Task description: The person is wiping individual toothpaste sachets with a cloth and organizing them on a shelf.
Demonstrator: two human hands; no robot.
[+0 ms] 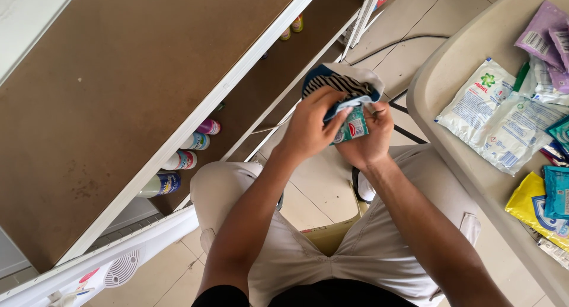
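Over my lap, my left hand (308,126) rubs a striped cloth (341,85) on a small green packet (354,126) gripped by my right hand (370,138). Sachets (498,114) lie on the tabletop (450,76) right; bottles (181,160) line the shelf (118,93) left.

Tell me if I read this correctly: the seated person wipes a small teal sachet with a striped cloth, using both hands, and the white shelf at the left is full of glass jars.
Not quite. The head view shows plastic bottles with coloured labels lying on the white shelf, not glass jars. The rest holds: the left hand and right hand work the striped cloth over the small teal sachet.
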